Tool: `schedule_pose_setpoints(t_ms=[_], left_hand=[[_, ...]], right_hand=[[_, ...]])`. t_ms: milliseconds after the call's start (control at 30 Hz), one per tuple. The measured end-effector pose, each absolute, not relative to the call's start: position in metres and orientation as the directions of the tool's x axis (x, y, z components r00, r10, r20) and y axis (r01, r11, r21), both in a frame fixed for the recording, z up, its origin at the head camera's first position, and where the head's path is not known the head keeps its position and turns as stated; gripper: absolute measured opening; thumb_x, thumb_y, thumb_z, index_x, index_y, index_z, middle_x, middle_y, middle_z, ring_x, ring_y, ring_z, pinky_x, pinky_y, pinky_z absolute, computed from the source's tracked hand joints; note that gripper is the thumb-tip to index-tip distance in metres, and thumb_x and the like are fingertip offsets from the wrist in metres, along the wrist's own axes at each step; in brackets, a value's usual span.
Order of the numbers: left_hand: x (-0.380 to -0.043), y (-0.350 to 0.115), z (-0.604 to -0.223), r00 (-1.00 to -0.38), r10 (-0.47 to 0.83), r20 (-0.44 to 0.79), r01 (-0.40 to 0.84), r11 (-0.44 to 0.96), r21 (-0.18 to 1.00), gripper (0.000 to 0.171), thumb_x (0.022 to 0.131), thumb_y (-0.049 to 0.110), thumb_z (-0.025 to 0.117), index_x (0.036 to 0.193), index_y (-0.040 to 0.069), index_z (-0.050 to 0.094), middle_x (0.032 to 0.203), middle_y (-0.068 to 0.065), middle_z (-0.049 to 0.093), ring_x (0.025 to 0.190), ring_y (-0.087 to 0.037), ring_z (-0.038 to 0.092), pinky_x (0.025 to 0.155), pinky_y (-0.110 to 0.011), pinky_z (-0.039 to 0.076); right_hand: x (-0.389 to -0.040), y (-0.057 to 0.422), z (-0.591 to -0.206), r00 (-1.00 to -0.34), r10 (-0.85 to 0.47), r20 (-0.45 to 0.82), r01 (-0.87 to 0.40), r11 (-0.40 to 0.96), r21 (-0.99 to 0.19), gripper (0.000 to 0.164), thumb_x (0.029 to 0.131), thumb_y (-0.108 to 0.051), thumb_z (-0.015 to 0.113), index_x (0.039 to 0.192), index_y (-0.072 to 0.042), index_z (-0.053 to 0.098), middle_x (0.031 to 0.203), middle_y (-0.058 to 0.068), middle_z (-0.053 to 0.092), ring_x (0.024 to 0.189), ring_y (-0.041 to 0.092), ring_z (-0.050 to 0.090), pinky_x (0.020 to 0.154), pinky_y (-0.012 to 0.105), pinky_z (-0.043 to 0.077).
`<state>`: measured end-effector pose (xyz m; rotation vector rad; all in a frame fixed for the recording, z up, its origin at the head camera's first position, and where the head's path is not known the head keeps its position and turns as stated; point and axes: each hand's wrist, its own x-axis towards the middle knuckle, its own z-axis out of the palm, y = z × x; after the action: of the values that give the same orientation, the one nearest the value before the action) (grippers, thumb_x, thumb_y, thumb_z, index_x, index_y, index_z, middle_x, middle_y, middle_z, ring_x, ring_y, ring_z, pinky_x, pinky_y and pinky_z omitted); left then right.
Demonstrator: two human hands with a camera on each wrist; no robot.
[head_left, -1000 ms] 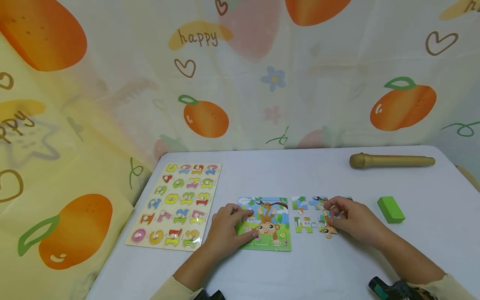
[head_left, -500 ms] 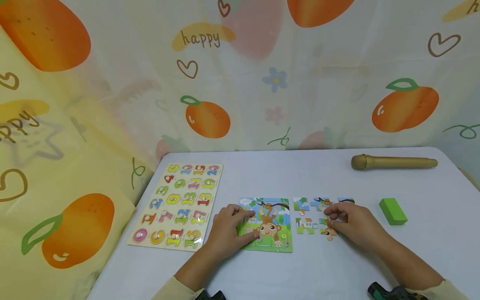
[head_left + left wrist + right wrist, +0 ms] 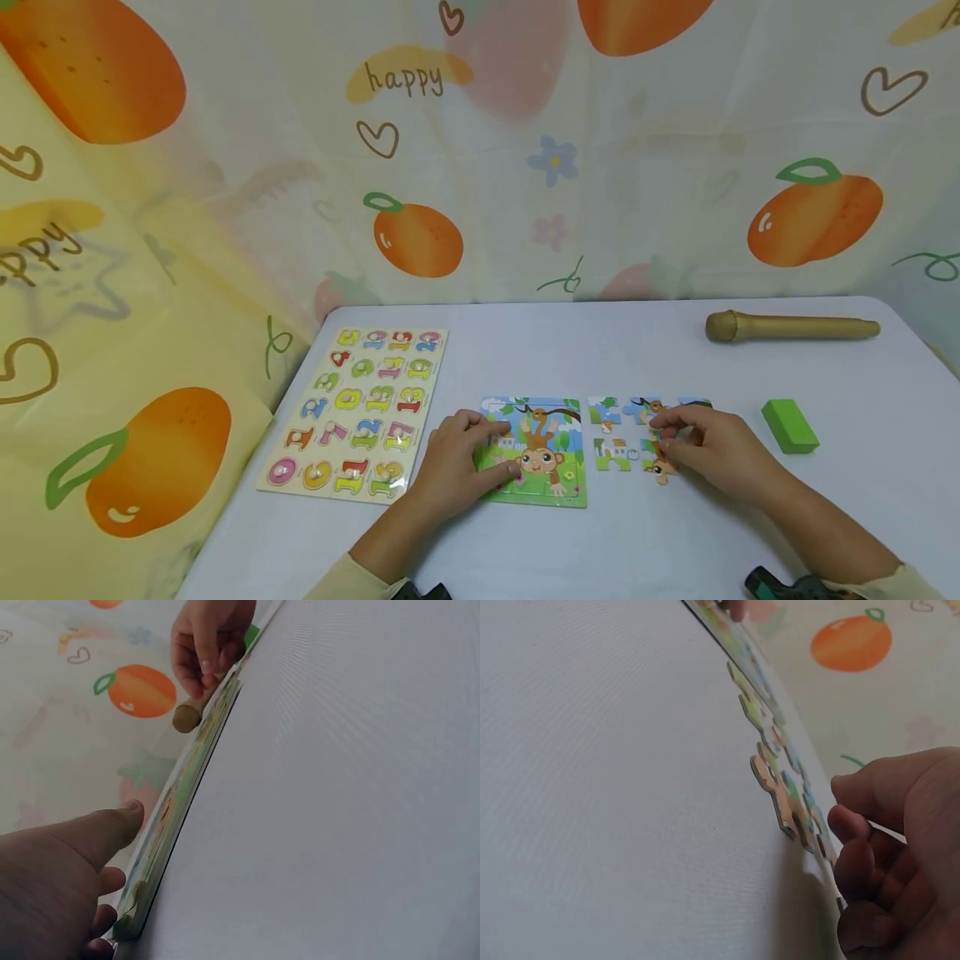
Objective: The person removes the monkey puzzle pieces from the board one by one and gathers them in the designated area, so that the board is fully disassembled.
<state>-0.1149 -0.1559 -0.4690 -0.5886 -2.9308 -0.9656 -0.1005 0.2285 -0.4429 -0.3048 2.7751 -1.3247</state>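
A square monkey jigsaw puzzle (image 3: pixel 551 498) lies on the white table. My left hand (image 3: pixel 453 458) rests at its left side, with the index finger and thumb spread over the picture. In the left wrist view, the left thumb (image 3: pixel 112 832) points along the board, fingertips right at its edge. My right hand (image 3: pixel 708 442) hovers over loose jigsaw pieces, fingers loosely bent and nothing between thumb and index finger. A house piece (image 3: pixel 612 454) and a blue-and-green piece (image 3: pixel 603 410) lie beside the board. Partly under the right hand is a monkey-face piece (image 3: pixel 662 471).
A number puzzle board (image 3: pixel 300 465) lies to the left, filled with coloured numerals. A green block (image 3: pixel 791 426) sits right of the right hand. Near the back edge lies a brown microphone-shaped stick (image 3: pixel 795 327). A fruit-print curtain (image 3: pixel 637 167) hangs behind the table.
The head view shifts slightly. My right hand draws back a little from the pieces early on, uncovering the upper right piece; the left hand stays at the monkey puzzle.
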Motion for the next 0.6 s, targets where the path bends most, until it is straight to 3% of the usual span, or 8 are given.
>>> schedule_pose_setpoints(t_ms=[400, 600], left_hand=[[-0.115, -0.141, -0.459, -0.905, 0.404, 0.133, 0.399, 0.701, 0.591, 0.055, 0.09, 0.048, 0.085, 0.138, 0.024, 0.074, 0.121, 0.003, 0.059, 0.108, -0.017, 0.049, 0.098, -0.046, 0.038], [-0.115, -0.133, -0.459, -0.894, 0.434, 0.114, 0.418, 0.713, 0.562, 0.056, 0.088, 0.048, 0.087, 0.137, 0.024, 0.075, 0.12, 0.004, 0.058, 0.105, -0.016, 0.047, 0.096, -0.044, 0.037]], right_hand=[[-0.115, 0.21, -0.434, -0.972, -0.233, -0.04, -0.109, 0.589, -0.801, 0.023, 0.099, -0.012, 0.074, 0.122, -0.011, 0.075, 0.098, 0.0, 0.068, 0.067, 0.014, 0.057, 0.057, 0.026, 0.048], [-0.121, 0.196, -0.432, -0.949, -0.308, -0.063, -0.116, 0.529, -0.841, 0.023, 0.1, -0.015, 0.074, 0.123, -0.01, 0.074, 0.101, 0.003, 0.066, 0.06, 0.014, 0.053, 0.046, 0.03, 0.048]])
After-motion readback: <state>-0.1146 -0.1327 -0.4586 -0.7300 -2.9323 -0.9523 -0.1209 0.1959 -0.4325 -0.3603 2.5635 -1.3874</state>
